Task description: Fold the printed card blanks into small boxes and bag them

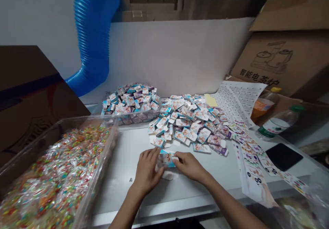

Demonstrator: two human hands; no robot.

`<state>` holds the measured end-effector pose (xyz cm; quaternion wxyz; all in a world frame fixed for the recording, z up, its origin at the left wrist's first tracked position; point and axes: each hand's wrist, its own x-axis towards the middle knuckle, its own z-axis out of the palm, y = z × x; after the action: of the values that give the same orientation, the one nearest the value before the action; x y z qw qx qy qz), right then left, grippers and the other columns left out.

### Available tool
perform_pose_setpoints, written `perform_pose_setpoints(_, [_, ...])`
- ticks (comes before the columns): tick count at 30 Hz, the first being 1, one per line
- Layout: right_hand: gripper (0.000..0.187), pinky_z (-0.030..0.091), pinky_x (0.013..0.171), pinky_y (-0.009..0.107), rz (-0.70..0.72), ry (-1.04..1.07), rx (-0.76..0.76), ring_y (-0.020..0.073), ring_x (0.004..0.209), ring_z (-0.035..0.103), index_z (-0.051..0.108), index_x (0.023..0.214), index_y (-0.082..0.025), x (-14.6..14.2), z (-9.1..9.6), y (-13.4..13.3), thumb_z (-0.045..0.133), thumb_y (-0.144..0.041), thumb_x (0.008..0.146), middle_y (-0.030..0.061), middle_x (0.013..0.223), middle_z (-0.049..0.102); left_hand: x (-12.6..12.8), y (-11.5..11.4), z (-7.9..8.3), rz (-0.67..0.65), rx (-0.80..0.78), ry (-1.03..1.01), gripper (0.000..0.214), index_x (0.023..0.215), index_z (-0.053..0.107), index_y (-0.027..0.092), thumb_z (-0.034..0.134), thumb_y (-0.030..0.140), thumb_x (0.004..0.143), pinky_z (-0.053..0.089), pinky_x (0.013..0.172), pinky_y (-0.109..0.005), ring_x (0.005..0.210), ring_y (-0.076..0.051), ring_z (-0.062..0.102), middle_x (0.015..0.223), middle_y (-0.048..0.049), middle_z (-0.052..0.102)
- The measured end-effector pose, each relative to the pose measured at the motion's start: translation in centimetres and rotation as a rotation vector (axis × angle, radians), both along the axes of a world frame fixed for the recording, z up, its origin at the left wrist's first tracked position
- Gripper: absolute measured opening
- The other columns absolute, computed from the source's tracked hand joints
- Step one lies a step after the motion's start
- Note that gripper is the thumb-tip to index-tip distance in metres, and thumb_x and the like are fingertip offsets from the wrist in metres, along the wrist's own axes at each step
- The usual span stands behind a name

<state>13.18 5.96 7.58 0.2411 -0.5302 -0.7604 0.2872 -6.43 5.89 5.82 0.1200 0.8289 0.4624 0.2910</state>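
Nearest the camera, both forearms reach in over the white table (123,174). The left hand (147,170) and the right hand (189,165) meet on one small printed packet (166,158), which sits low over the table just in front of the big pile. Each hand pinches one end of it between thumb and bent fingers, the left on its left edge, the right on its right edge. A small white piece (168,176) lies on the table directly under the packet; whether it touches the packet cannot be told.

To the left, a clear plastic bin (113,143) is filled with colourful wrapped candies (51,177). To the right, long strips of printed stickers (253,169) run down past the table edge, and a black pad (282,156) lies beside them.

Just beyond the hands, a loose pile of packets (190,122) spreads across the table. Behind it to the left, a clear tray (133,116) is heaped with more of the same. A yellow note (210,100) and a large white printed sheet (239,97) lie at the pile's far right. Beside the sheet lie a clear bottle with a green cap (277,122) and an orange drink bottle (262,107).

Farthest back, a blue corrugated hose (92,33) curves down the wall, a dark brown box (25,95) stands at the left, and a cardboard carton (277,57) at the right.
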Motion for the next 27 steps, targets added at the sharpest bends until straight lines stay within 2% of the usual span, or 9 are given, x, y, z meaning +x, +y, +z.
perform_pose_setpoints(3, [0.02,0.034,0.052,0.019,0.043,0.229,-0.169,0.0103,0.056,0.047,0.063,0.072,-0.015,0.0,-0.1,-0.1,0.049,-0.026,0.08,-0.0028,0.061,0.057,0.7,-0.3,0.0,-0.072,0.119,0.173,0.061,0.126,0.041,0.019,0.064,0.027,0.07,0.035,0.096,-0.052,0.107,-0.029,0.051,0.122,-0.0115,0.055])
perform_pose_setpoints(8, [0.017,0.036,0.047,0.018,0.039,0.484,-0.455,0.0096,0.051,0.049,0.064,0.074,-0.014,-0.2,-0.5,0.1,0.05,-0.024,0.074,-0.0024,0.059,0.058,1.6,-0.8,0.4,-0.093,0.115,0.172,0.05,0.118,0.044,0.017,0.058,0.016,0.07,0.033,0.099,-0.051,0.101,-0.025,0.055,0.111,-0.0094,0.061])
perform_pose_setpoints(10, [0.018,0.036,0.045,0.017,0.011,0.483,-0.457,0.0096,0.05,0.05,0.066,0.077,-0.014,-0.3,-0.6,0.2,0.05,-0.02,0.071,-0.0023,0.059,0.059,1.8,-1.0,0.6,-0.104,0.114,0.157,0.042,0.11,0.048,0.019,0.054,0.01,0.07,0.029,0.101,-0.054,0.099,-0.024,0.057,0.104,-0.0068,0.064])
perform_pose_setpoints(12, [0.019,0.035,0.045,0.017,0.014,0.439,-0.415,0.0093,0.05,0.049,0.067,0.077,-0.014,-0.3,-0.7,0.4,0.05,-0.017,0.069,-0.0024,0.058,0.059,1.9,-1.1,0.7,-0.111,0.062,0.133,0.038,0.106,0.05,0.02,0.052,0.009,0.07,0.035,0.097,-0.052,0.095,-0.024,0.058,0.099,-0.0058,0.065])
perform_pose_setpoints(14, [0.019,0.034,0.046,0.017,0.026,0.372,-0.345,0.0085,0.049,0.047,0.067,0.075,-0.014,-0.1,-0.6,0.5,0.05,-0.014,0.069,-0.0031,0.056,0.057,2.0,-1.3,0.6,-0.125,-0.045,0.085,0.041,0.11,0.049,0.021,0.052,0.01,0.071,0.046,0.086,-0.044,0.091,-0.023,0.059,0.099,-0.0058,0.064])
perform_pose_setpoints(17, [0.02,0.035,0.048,0.018,-0.034,0.383,-0.268,0.0091,0.051,0.046,0.067,0.085,-0.015,0.3,-0.2,0.6,0.054,-0.017,0.071,-0.0042,0.056,0.055,2.0,-1.7,0.4,-0.136,-0.182,-0.063,0.051,0.122,0.041,0.023,0.051,0.01,0.074,0.05,0.078,-0.033,0.094,-0.02,0.059,0.106,-0.0052,0.062])
perform_pose_setpoints(20, [0.03,0.044,0.063,0.024,-0.069,0.62,-0.318,0.0139,0.069,0.057,0.061,0.103,-0.016,0.3,0.3,-0.1,0.057,-0.029,0.076,0.0001,0.074,0.063,2.3,-1.9,0.1,-0.052,-0.211,-0.238,0.05,0.126,0.038,0.023,0.049,0.012,0.078,0.048,0.085,-0.031,0.1,-0.018,0.057,0.115,-0.0057,0.059])
perform_pose_setpoints(23, [0.035,0.043,0.084,0.031,-0.051,0.884,-0.388,0.0183,0.092,0.058,0.059,0.108,-0.018,-0.5,0.2,-1.4,0.06,-0.034,0.077,0.0039,0.094,0.065,2.9,-2.0,-0.2,0.037,-0.197,-0.332,0.04,0.12,0.043,0.021,0.049,0.018,0.081,0.048,0.083,-0.032,0.095,-0.018,0.059,0.108,-0.0058,0.06])
perform_pose_setpoints(27, [0.035,0.045,0.084,0.034,-0.171,1.068,-0.435,0.0203,0.089,0.06,0.062,0.104,-0.018,-2.1,-0.7,-2.8,0.062,-0.037,0.074,0.0059,0.094,0.066,3.5,-2.1,-0.9,0.053,-0.085,-0.364,0.032,0.112,0.046,0.021,0.05,0.018,0.08,0.05,0.078,-0.031,0.089,-0.017,0.059,0.099,-0.005,0.06])
